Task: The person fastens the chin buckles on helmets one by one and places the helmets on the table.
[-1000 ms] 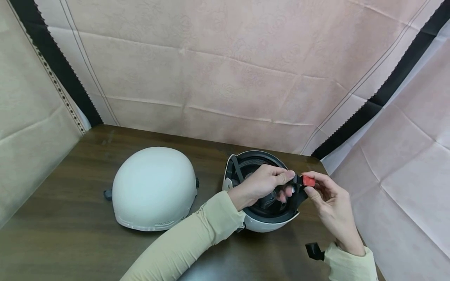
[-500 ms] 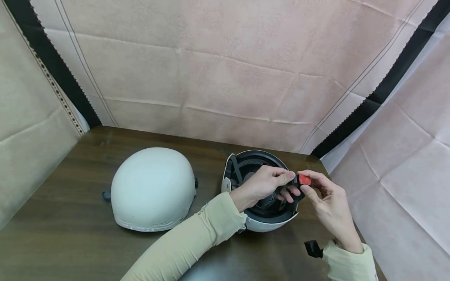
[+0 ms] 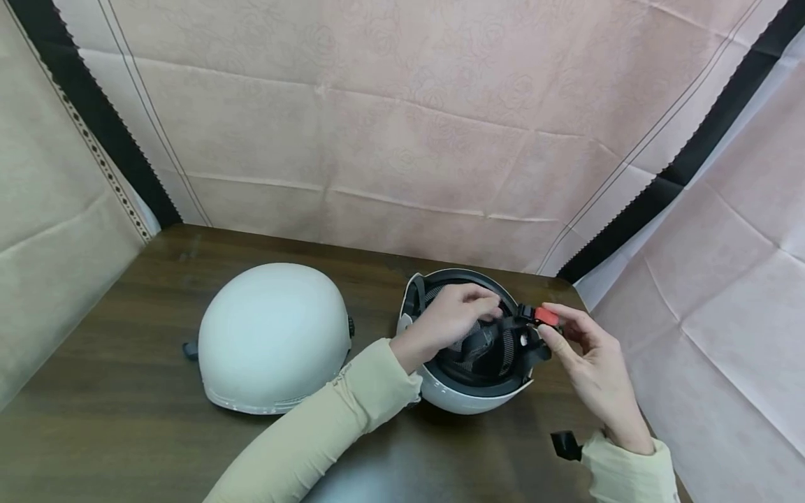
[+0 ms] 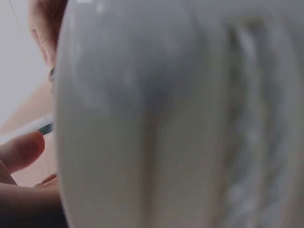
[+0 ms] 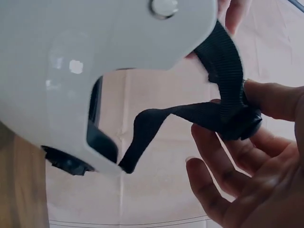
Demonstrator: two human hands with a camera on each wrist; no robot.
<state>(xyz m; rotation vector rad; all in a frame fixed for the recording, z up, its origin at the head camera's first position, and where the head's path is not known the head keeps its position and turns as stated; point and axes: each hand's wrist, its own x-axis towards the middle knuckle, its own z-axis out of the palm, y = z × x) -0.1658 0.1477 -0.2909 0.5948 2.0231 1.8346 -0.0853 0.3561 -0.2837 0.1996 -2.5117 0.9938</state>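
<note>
An upturned white helmet with a dark lining lies on the brown table. My right hand pinches the red buckle on its black strap at the helmet's right rim. My left hand reaches into the bowl with curled fingers; what they grip is hidden. In the right wrist view my fingers hold the black strap beside the white shell. The left wrist view is filled by the blurred shell, with a fingertip at its left.
A second white helmet sits dome up on the table's left half, about a hand's width from the upturned one. Pink cloth walls close in the back and both sides. A black wrist mount shows by my right sleeve.
My left hand has let go of the buckle's black end and moved left, into the helmet bowl. The right hand keeps its pinch on the red buckle. The helmet has shifted slightly.
</note>
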